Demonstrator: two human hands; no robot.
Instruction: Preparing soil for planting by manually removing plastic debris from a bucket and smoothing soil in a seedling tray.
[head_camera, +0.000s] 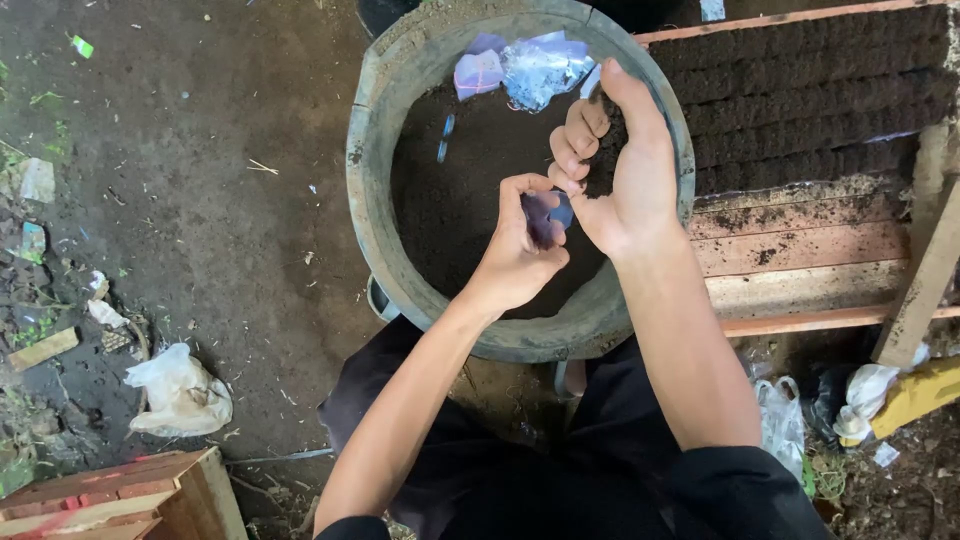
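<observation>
Head view: over the round tub (372, 190) of dark soil, left hand (515, 255) pinched shut on a small blue plastic pouch (548, 213), right hand (620, 160) half-curled at 1 o'clock of it, fingertips on the pouch mouth. Rows of filled soil pouches (800, 90) packed at 2 o'clock, empty plastic bags (525, 65) waiting at 12. This pouch apparently not yet filled.

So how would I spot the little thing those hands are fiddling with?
Find the big round tub of dark soil in the middle. Just above its near rim the left hand and right hand meet. Pinched in the left hand's fingertips is a small piece of bluish-purple plastic, far smaller than the crumpled plastic bags lying at the tub's far edge.
</observation>
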